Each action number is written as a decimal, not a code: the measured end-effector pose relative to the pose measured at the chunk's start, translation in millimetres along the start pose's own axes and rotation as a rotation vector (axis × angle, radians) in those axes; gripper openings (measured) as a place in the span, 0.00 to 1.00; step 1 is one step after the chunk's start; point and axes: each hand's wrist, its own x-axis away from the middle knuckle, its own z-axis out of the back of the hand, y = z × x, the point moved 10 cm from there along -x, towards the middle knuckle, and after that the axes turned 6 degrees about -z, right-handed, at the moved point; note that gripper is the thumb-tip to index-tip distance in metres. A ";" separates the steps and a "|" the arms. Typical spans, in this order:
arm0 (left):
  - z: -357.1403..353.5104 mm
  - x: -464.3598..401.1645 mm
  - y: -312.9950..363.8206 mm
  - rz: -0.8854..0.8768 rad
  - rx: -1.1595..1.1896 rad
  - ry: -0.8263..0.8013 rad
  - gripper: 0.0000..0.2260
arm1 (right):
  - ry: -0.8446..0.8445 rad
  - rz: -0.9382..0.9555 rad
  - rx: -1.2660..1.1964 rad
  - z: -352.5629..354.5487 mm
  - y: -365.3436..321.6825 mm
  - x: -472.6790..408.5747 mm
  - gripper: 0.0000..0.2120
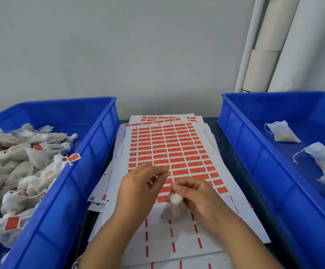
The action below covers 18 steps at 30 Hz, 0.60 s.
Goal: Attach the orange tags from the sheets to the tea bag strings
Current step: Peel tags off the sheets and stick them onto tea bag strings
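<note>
Caught mid-tagging, by the look of it: 1 tea bag (174, 209) in hand over the top sheet (169, 152), its tag seemingly just lifted and not yet joined to the string. Judged next: bring string end and sticky tag together, fold or press the tag shut around the string, then drop the finished bag among the tagged ones.

Nearest, at 6 o'clock, both forearms reaching in over peeled rows of the sheet, only thin orange strips left there. Left hand (141, 191) curled, thumb and forefinger pinched together at their tips over the sheet; something small and pale between them, too blurred to call tag or string. Right hand (195, 195) curled as well, fingertips pinching the gathered white neck of the tea bag, the pouch hanging below toward 6 o'clock, a short string end poking up toward 12. Hands close together, not touching.

Farther, at 12 o'clock, full rows of orange tags (169, 148) on the sheet, more sheets stacked beneath. At 9 o'clock, left blue bin (92, 162) heaped with tea bags, several already carrying orange tags. At 3 o'clock, right blue bin (254, 158) with a few untagged bags. Beyond, at 1 o'clock, white pipes (270, 45) against the wall.
</note>
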 end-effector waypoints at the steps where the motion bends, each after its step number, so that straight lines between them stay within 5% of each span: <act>1: 4.9 0.1 -4.7 0.031 -0.029 -0.006 0.08 | -0.005 -0.013 -0.017 -0.3 1.4 -0.2 0.10; 5: 22.5 23.5 -51.4 0.338 -0.028 -0.020 0.09 | -0.047 -0.056 -0.029 -7.7 8.9 0.6 0.12; 8: 8.7 53.8 -75.4 0.505 -0.051 -0.206 0.15 | -0.035 -0.069 0.010 -11.6 10.1 1.4 0.06; 14: -24.8 78.8 -82.7 0.503 -0.220 -0.452 0.38 | -0.017 -0.095 0.028 -17.5 11.1 6.1 0.11; 18: -32.1 82.4 -84.0 0.450 -0.305 -0.511 0.40 | 0.020 -0.117 -0.004 -14.8 12.7 7.5 0.11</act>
